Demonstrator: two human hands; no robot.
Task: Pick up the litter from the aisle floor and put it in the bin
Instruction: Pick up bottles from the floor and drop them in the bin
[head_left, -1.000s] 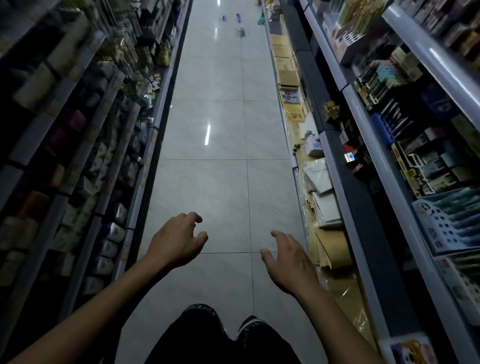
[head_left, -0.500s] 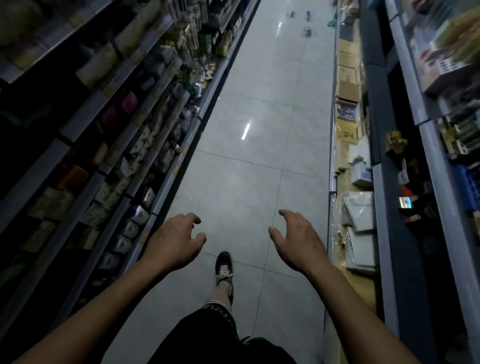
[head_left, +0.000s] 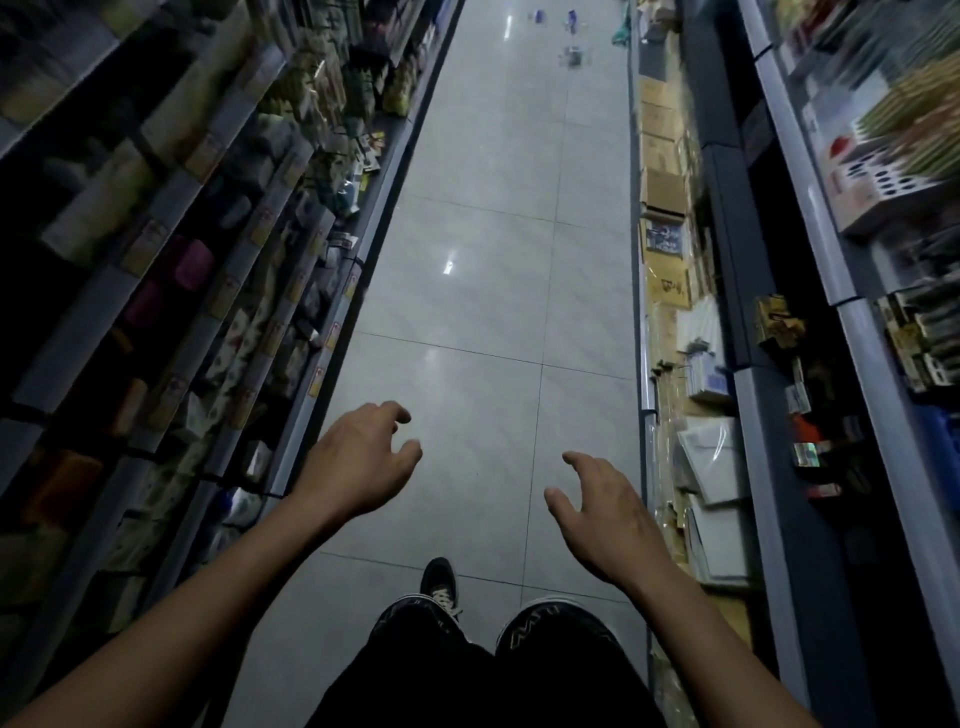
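Hands: two, held out over the tiled floor (head_left: 483, 291). The left hand (head_left: 358, 460) and the right hand (head_left: 605, 512) both have loosely curled fingers and hold nothing.
Litter: four small pieces counted at the far end of the floor, well beyond both hands: a blue scrap (head_left: 535, 15), a blue-white piece (head_left: 572, 18), a grey-green crumpled piece (head_left: 573, 55) and a green piece (head_left: 619, 34) by the right shelving (head_left: 779, 415). All are blurred and too small to identify.
Shoes: one black shoe (head_left: 440, 582) on the floor, below the hands.
Shelving: two runs, with the left shelving (head_left: 311, 364) flanking the floor opposite.
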